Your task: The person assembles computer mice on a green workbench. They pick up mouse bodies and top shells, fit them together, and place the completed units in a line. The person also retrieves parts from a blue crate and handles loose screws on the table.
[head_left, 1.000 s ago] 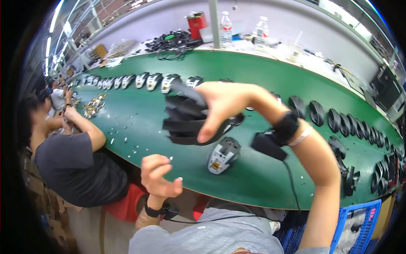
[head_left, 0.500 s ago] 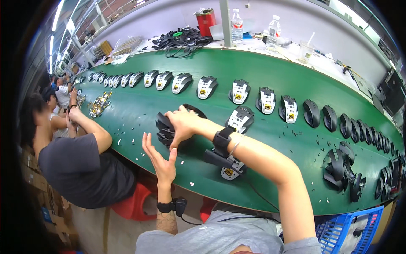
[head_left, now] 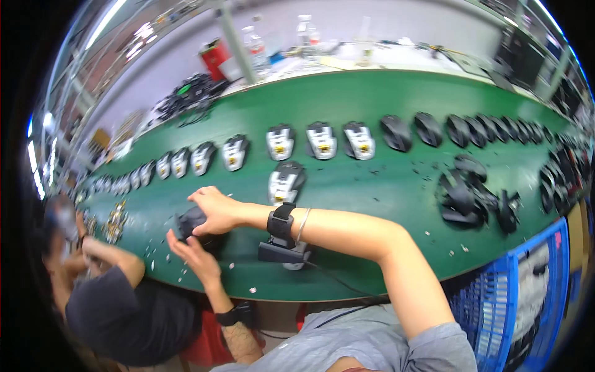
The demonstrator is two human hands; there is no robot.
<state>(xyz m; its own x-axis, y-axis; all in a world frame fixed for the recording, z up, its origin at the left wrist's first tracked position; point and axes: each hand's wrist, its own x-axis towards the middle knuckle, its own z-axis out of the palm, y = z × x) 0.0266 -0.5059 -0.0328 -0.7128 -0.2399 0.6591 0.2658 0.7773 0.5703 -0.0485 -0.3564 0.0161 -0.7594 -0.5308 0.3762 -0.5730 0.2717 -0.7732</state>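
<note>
Left of the frame's centre, the right hand [head_left: 215,209] grips the blurred black mouse shells [head_left: 189,221] over the green table [head_left: 347,260]; the left hand [head_left: 197,259], fingers parted, sits just below, contact unclear.

Both hands close together at the person's left, right arm reaching across.
Right hand [head_left: 217,211]: back upward, fingers spread and bent, thumb apart from them and angled down toward the left hand [head_left: 198,260]; exact fingertip contact unclear. Right forearm [head_left: 347,232] runs nearly level across the front of the body, bent sharply at the right elbow [head_left: 396,245]; right wrist roughly in line with it. Left hand lies just below, fingers loosely extended up and leftward, thumb raised. Left forearm [head_left: 242,342], tattooed, slants up from the lower edge.
</note>
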